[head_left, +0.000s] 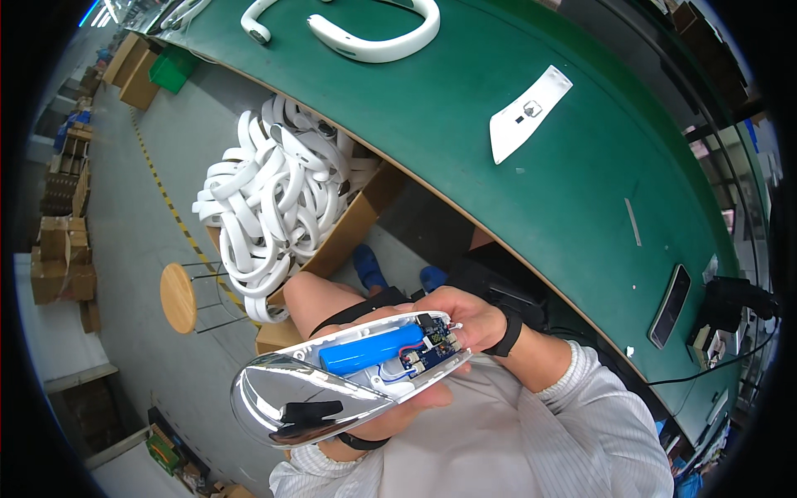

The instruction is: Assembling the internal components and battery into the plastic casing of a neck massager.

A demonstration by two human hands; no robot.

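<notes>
An opened white handheld device (390,388) with a shiny chrome rounded end (311,407) is held over my lap. Inside the shell lie a blue cylindrical battery (371,349) and a dark circuit board (433,353), joined by thin red and blue wires. My left hand (415,404) grips the shell from below, its thumb along the near edge and most of the palm hidden. At the board end, my right hand (475,319) is closed on the shell's tip, its fingertips close to a small white connector.
A green-topped table (465,124) runs across ahead, bearing a white curved panel (531,112), white U-shaped bands (378,50) and a phone (669,305). A cardboard box (353,224) heaped with white curved bands (282,183) stands left, near a round wooden stool (178,299).
</notes>
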